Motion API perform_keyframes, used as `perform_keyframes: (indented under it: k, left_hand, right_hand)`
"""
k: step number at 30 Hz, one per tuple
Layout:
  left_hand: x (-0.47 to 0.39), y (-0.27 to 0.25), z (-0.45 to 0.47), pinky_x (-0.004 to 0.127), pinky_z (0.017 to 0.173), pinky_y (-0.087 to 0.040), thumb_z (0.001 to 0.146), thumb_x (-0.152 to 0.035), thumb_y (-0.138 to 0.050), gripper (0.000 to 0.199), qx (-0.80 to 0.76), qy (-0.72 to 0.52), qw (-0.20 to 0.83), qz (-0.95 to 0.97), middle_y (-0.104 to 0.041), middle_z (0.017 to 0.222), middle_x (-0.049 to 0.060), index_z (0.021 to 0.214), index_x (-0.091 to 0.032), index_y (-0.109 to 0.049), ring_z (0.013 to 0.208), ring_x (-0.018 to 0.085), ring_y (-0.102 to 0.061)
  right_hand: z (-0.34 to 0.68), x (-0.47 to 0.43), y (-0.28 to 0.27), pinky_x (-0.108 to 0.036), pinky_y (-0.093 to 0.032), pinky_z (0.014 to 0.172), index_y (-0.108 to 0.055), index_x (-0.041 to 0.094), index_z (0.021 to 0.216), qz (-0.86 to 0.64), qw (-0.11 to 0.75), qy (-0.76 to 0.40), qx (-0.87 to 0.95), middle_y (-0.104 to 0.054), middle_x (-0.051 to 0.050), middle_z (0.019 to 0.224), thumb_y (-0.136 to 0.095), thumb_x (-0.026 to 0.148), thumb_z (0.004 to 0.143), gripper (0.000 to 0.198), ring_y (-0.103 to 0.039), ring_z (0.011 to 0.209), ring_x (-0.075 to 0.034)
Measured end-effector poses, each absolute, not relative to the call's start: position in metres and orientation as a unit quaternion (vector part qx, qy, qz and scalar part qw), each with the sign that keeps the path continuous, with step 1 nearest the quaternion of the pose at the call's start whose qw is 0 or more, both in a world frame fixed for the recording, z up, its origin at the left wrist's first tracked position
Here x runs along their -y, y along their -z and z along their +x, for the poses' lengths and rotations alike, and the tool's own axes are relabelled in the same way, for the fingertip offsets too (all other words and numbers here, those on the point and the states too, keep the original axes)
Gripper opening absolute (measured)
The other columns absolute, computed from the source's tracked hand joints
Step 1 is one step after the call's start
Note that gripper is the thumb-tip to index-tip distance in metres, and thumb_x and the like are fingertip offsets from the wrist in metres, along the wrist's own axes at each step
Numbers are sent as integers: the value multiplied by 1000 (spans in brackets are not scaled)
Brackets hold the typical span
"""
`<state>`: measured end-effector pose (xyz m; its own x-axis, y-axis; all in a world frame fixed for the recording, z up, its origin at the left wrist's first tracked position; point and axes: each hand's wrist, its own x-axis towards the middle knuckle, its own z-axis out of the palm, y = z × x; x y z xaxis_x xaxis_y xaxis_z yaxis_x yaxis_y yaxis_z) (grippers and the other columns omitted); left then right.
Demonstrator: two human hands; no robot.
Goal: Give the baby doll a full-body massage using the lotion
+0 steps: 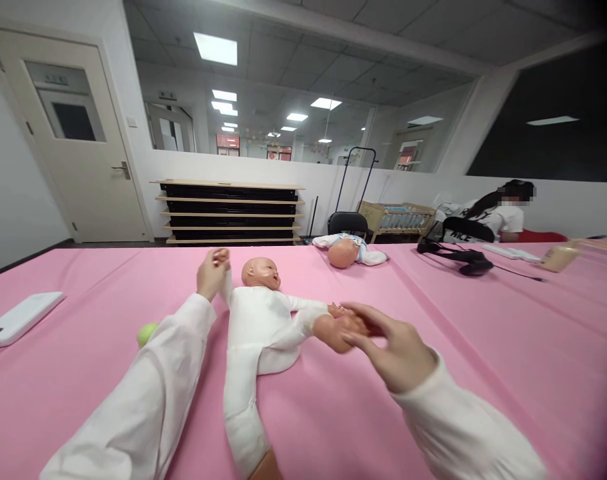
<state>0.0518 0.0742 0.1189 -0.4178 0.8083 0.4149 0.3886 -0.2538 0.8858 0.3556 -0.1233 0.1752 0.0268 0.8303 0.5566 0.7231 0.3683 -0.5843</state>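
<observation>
A baby doll (258,320) with a white cloth body lies on its back on the pink table cover (133,280), its head away from me and turned to the right. My left hand (212,273) is closed around the doll's hand on the left side, holding that arm up beside the head. With thumb and fingers, my right hand (396,347) grips the doll's foot (336,332); this leg is bent up and across to the right, close to the doll's other hand. The other leg stretches toward me, its foot cut off by the lower frame edge.
A green ball (146,335) sits partly behind my left forearm. At the left lies a white phone-like device (21,321). Farther back are a second doll (344,252), a black headset (456,259) and a beige bottle (558,257). A person (506,217) sits at the far right.
</observation>
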Motion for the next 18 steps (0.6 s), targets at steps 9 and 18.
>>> perform_keyframes:
  k: [9,18]
  left_hand:
    - [-64,-130,121,31,89,-40,59,-7,-54,37,-356,-183,79,913,-65,99,0,86,-29,-68,93,21,-59]
    - [-66,-113,83,26,84,-44,75,-18,-53,33,-514,-582,170,606,-61,104,2,107,-24,-56,91,15,-58]
  right_hand:
    - [192,89,-90,-27,-37,39,-59,13,71,-337,205,250,884,-57,-9,58,-41,8,78,19,-54,50,-19]
    - [277,117,-125,-21,-52,69,-55,19,104,-418,484,42,768,-65,-5,94,-50,19,79,25,-63,80,-13]
